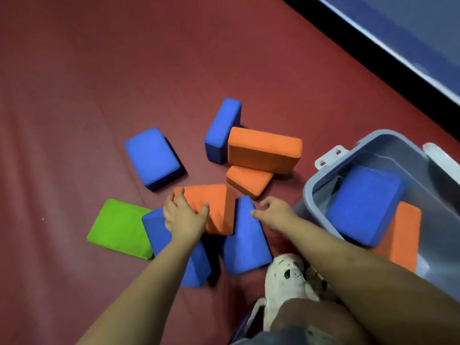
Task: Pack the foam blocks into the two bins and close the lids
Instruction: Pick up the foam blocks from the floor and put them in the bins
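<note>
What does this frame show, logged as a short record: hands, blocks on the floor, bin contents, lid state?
left hand: grips orange block
right hand: fingers loosely curled over blue block, holds nothing
floor blocks: four blue, three orange, one green block
bin: open, one blue and one orange block inside
lid: not on
second bin: not in view

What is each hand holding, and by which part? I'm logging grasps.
The left hand grips the orange rectangular foam block by its near-left corner. The right hand holds nothing; its fingers hover at the blue rectangular foam block.
</note>
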`<state>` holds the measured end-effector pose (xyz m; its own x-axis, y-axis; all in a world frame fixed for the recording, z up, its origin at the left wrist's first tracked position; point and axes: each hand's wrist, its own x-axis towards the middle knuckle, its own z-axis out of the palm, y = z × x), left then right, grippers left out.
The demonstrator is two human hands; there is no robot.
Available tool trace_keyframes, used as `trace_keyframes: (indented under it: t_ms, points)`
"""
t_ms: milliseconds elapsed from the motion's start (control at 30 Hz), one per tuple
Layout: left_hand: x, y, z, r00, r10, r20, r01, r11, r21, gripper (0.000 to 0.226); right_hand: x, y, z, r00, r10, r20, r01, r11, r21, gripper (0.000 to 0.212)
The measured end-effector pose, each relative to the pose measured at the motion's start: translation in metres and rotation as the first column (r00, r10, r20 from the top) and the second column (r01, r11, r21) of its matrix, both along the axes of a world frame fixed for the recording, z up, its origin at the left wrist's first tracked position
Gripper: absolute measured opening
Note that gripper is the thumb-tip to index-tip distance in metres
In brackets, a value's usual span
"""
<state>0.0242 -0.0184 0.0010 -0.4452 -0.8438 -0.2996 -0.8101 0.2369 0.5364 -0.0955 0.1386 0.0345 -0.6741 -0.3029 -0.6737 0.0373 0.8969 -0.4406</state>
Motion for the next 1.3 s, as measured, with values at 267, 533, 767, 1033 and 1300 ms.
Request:
trace_keyframes:
  t_ms: [267, 533, 767, 1033, 1300]
  points:
    - [0.033, -0.071, -0.036, 0.543, -0.674, 0.501, 0.728, 0.675, 0.117, 0.117, 0.025, -0.057, -0.064, 0.96, 0.108, 0.258, -0.123, 0.991, 0.043, 0.09]
    - [-0.004, -0.138, -0.065, 0.114, -0.805, 0.582, 0.78, 0.436, 0.45, 0.122, 0.02, -0.065, -0.115, 0.955, -0.079, 0.286, 0.097, 0.994, -0.05, 0.116]
    - [-0.013, -0.149, -0.076, 0.127, -0.85, 0.511, 0.732, 0.428, 0.53, 0.106, 0.025, -0.066, -0.143, 0.909, -0.188, 0.371, 0.249, 0.96, -0.124, 0.119]
    - [0.003, -0.141, -0.012, 0.426, -0.771, 0.473, 0.707, 0.61, 0.358, 0.109, 0.005, -0.074, -0.086, 0.984, -0.175, 0.037, 0.179, 0.969, -0.17, 0.102]
    - [0.0, -0.112, 0.089, 0.806, -0.558, 0.194, 0.563, 0.826, 0.037, 0.098, -0.018, -0.046, 0.038, 0.929, -0.169, -0.329, 0.064, 0.949, -0.308, 0.1]
